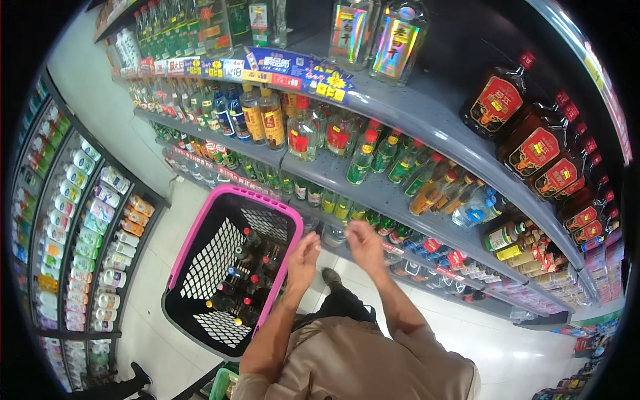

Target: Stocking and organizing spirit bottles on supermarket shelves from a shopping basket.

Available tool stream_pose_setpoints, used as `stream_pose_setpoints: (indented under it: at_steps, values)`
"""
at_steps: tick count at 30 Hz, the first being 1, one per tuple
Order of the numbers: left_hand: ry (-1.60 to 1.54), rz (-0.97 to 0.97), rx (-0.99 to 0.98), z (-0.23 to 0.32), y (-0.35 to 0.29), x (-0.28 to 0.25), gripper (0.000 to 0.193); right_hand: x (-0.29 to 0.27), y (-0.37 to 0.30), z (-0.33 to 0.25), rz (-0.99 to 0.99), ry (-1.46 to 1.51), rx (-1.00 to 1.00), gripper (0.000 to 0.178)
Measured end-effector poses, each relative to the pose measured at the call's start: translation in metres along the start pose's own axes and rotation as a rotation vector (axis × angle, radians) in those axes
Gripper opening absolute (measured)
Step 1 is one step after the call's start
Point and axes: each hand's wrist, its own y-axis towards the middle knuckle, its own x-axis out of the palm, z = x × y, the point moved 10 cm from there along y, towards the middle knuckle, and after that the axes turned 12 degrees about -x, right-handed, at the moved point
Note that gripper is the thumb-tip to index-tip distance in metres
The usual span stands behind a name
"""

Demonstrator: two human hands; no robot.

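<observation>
My left hand (pixel 304 259) is raised beside the right rim of a black shopping basket (pixel 175 279) with a pink edge. Its fingers are loosely bent, and I see nothing in them. Level with it, my right hand (pixel 365 245) hovers in front of the lower shelves, fingers half curled and no object showing between them. The hands are apart. Several dark bottles (pixel 255 281) with red, blue and yellow caps stand inside the basket. Clear bottles (pixel 333 235) on a low shelf show just beyond and between my hands.
A curved grey shelf unit (pixel 433 143) full of liquor bottles runs ahead and to the right. Large brown bottles with red labels (pixel 497 100) stand high at right. Another rack (pixel 73 227) holds white and coloured bottles at left. A dark shoe (pixel 141 375) shows at lower left.
</observation>
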Motion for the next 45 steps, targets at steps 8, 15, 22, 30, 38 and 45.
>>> stream_pose_setpoints:
  at_steps: [8, 15, 22, 30, 38, 45]
  values:
    - [0.174, -0.005, 0.189, 0.057, 0.096, 0.091, 0.072, -0.096, 0.126, -0.044, 0.261, -0.161, -0.211, 0.046]
    - [0.346, 0.162, 0.176, 0.086, 0.155, 0.125, 0.082, -0.088, 0.183, -0.031, 0.054, -0.172, -0.042, 0.056]
    - [0.333, 0.164, 0.199, 0.1, 0.174, 0.14, 0.07, -0.077, 0.212, -0.052, 0.018, -0.49, -0.302, 0.04]
    - [0.392, 0.237, 0.215, 0.075, 0.19, 0.141, 0.067, -0.057, 0.217, -0.018, -0.147, -0.346, -0.23, 0.033]
    - [0.374, 0.247, 0.303, 0.082, 0.174, 0.139, 0.07, -0.067, 0.206, -0.032, -0.022, -0.275, -0.348, 0.04]
    - [0.284, 0.235, 0.37, 0.104, 0.123, 0.133, 0.063, -0.089, 0.168, -0.076, 0.01, -0.262, -0.36, 0.043]
